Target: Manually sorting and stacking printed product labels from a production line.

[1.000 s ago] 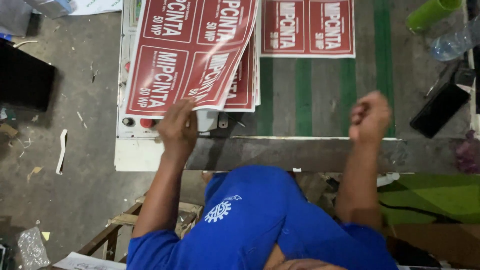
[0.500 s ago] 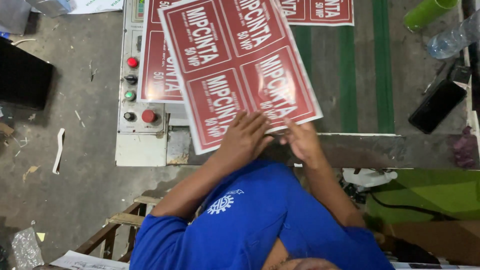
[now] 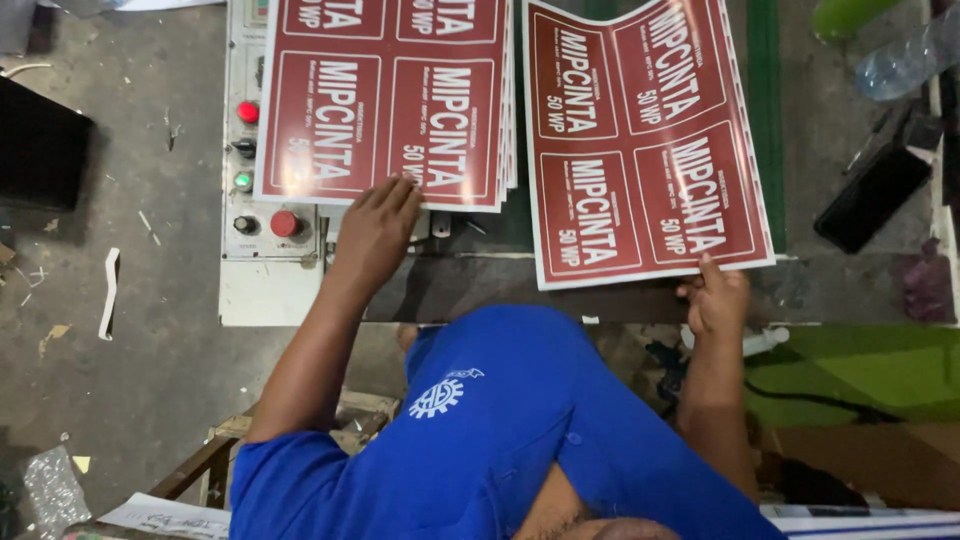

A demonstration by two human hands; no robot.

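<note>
A stack of red printed sheets with white borders [image 3: 385, 100] lies at the left over the machine top. My left hand [image 3: 375, 228] rests flat on the stack's near edge, fingers spread on the top sheet. One separate red sheet [image 3: 645, 140] lies at the right, slightly curved, across the dark bed with a green stripe [image 3: 765, 120]. My right hand [image 3: 715, 298] pinches that sheet's near right corner. My blue shirt [image 3: 500, 430] fills the bottom of the view.
A grey control panel [image 3: 262, 215] with red and green buttons sits left of the stack. A black phone [image 3: 875, 195], a plastic bottle [image 3: 905, 60] and a green object [image 3: 850, 15] lie at the right. A wooden frame [image 3: 205, 465] stands below left.
The sheet that both hands held in the middle has swung to the right with my right hand. My left hand let go and went back to the stack at the left.
</note>
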